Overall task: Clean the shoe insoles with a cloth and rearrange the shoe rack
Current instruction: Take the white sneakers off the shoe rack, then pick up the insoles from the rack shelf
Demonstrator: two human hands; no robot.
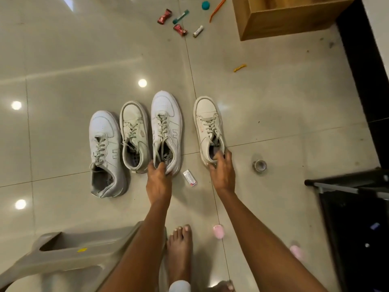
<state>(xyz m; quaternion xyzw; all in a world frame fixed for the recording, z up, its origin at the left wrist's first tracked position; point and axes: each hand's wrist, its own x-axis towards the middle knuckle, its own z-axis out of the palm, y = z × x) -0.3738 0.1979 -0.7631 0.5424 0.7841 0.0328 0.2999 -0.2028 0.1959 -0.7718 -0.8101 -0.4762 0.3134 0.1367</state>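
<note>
Several pale sneakers stand toes-away on the tiled floor. My left hand [158, 178] grips the heel of a white sneaker [166, 121], fingers curled into its opening. My right hand [221, 169] grips the heel of a cream sneaker [207, 123] set apart to the right. Another white sneaker [104, 148] sits far left, with a second cream sneaker [134, 133] beside it. The black shoe rack [353, 207] stands at the right edge. No cloth is in view.
A grey plastic stool [63, 256] is at the bottom left, my bare foot [180, 247] below the hands. A small packet [190, 178] and a tape roll [259, 165] lie nearby. A wooden box [284, 17] and scattered small items [181, 22] lie at the top.
</note>
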